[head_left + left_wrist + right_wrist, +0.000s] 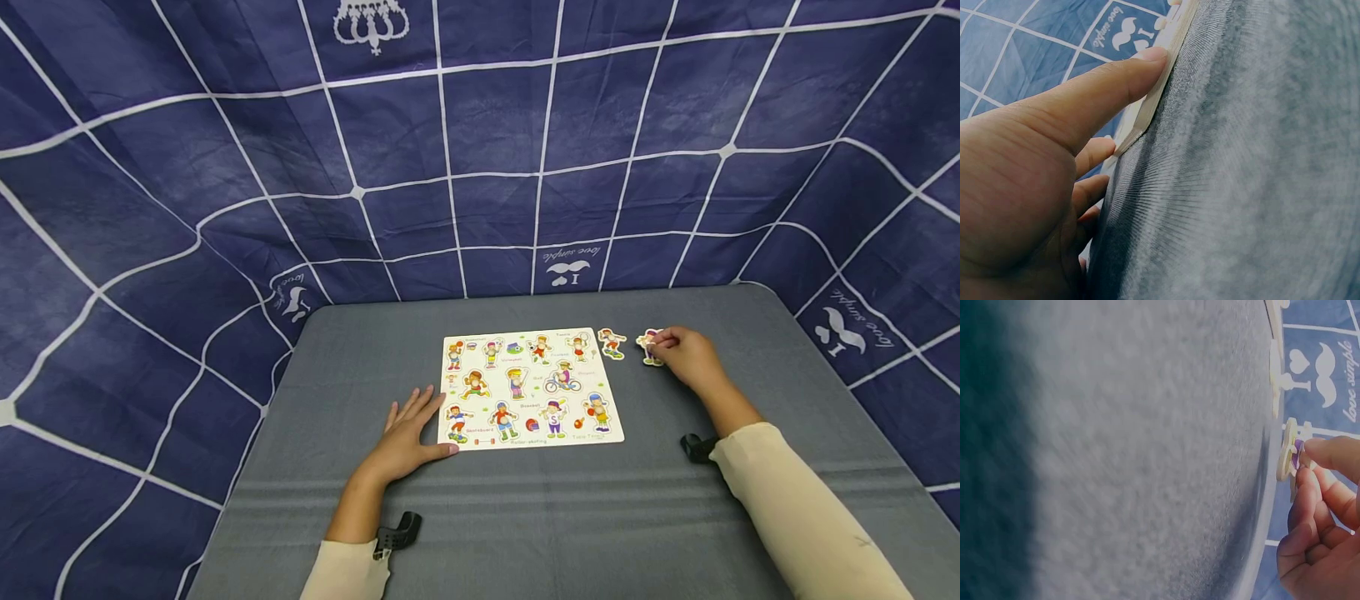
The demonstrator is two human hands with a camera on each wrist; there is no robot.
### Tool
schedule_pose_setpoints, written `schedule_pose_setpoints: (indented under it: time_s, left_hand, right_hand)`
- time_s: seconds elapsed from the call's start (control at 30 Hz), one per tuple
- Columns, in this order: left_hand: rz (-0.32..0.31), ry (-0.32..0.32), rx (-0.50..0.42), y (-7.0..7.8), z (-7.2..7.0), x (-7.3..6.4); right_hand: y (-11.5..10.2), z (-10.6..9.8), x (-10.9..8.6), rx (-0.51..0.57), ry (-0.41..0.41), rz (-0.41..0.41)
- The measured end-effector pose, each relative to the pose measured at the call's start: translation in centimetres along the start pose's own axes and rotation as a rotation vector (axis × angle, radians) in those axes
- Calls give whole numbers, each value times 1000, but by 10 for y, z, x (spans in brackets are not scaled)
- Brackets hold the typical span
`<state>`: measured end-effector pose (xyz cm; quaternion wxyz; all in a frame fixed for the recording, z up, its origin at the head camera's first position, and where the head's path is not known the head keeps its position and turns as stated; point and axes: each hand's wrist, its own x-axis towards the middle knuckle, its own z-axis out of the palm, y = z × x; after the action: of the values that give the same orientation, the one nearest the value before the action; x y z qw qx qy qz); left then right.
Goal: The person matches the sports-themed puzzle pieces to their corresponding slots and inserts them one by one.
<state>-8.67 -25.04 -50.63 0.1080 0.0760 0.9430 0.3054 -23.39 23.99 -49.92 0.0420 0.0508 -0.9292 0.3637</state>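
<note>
A white puzzle board (592,386) with colourful sports figures lies flat on the grey table. At its lower left corner rests my left hand (405,442), fingers spread along the left edge. In the left wrist view the thumb (1150,59) lies over the edge of the board, straight and gripping nothing. My right hand (688,358) pinches a figure-shaped puzzle piece (647,350) between thumb and fingers, right of the board. In the right wrist view the piece (1286,456) shows edge-on, partly hidden by the fingertips.
A second loose puzzle piece (611,343), a figure in red, lies beside the board's upper right corner. Dark blue cloth (495,133) with white grid lines hangs behind and at both sides of the grey table (525,517). Black straps (399,533) sit at both wrists.
</note>
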Motion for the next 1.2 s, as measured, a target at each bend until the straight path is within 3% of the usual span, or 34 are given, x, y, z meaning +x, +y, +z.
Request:
schedule_pose_setpoints:
  time_s: [0.9, 1.2]
  left_hand:
    - [2, -3, 3, -2, 0, 2]
    - [1, -2, -2, -1, 0, 1]
  right_hand:
    - [-27, -1, -22, 52, -25, -1]
    - [-35, 1, -30, 20, -35, -2]
